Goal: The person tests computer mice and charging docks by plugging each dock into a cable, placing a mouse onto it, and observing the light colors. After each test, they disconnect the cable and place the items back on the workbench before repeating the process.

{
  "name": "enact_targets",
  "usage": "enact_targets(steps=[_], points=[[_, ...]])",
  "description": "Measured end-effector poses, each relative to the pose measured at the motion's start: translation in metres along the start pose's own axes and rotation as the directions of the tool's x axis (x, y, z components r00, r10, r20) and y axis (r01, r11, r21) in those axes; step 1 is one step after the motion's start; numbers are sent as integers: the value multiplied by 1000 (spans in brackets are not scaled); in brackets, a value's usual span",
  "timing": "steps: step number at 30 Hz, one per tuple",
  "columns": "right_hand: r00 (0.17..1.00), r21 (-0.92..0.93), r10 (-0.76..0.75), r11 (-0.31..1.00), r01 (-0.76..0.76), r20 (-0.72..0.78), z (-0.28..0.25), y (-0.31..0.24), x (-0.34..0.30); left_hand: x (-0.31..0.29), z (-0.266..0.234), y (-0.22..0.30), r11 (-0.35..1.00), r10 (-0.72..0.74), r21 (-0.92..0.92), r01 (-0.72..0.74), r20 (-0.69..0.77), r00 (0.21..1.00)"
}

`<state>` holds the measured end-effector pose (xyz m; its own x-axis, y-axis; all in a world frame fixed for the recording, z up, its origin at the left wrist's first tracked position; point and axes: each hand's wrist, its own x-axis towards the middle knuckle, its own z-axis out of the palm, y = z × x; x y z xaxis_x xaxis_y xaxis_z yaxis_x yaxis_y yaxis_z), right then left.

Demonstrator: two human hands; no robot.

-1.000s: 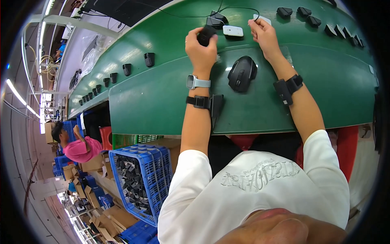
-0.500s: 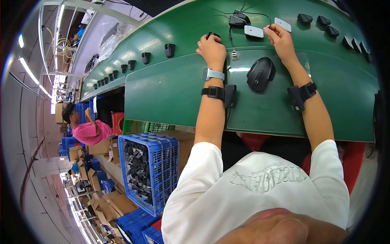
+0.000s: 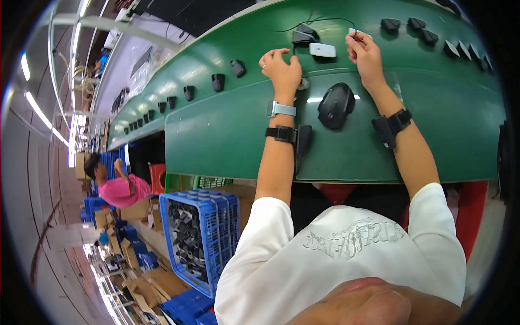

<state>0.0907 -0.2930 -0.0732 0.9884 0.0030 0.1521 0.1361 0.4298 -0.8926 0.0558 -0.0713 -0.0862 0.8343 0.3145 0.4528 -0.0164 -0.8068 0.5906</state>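
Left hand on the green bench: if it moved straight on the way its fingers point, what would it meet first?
The left hand points up and slightly left across the green bench. Only bare green surface shows ahead; the small black part lies off to its left. Depth is uncertain.

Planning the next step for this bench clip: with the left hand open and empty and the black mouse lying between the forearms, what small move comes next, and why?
Probably bring the left hand down onto the black mouse. That hand is open and holds nothing, and the mouse lies untouched on the green bench between the forearms. The right hand is busy pinching a small white piece at the cable, so it looks less free.
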Motion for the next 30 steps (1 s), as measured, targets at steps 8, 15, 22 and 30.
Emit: enact_targets(steps=[8, 15, 22, 30], points=[[998, 125, 49, 991, -53, 36, -6, -4, 1, 45, 24, 32, 917, 366, 81, -390, 216, 905], [994, 128, 65, 989, -75, 83, -2, -7, -3, 38, 16, 43, 829, 479, -6, -559, 524, 704], [993, 154, 47, 986, -64, 111, -6, -5, 2, 15, 1, 51, 851, 142, -519, 82, 377, 915], [948, 109, 151, 976, -187, 280, -6, -9, -4, -7, -9, 34, 296, 211, -898, 324, 393, 895]])
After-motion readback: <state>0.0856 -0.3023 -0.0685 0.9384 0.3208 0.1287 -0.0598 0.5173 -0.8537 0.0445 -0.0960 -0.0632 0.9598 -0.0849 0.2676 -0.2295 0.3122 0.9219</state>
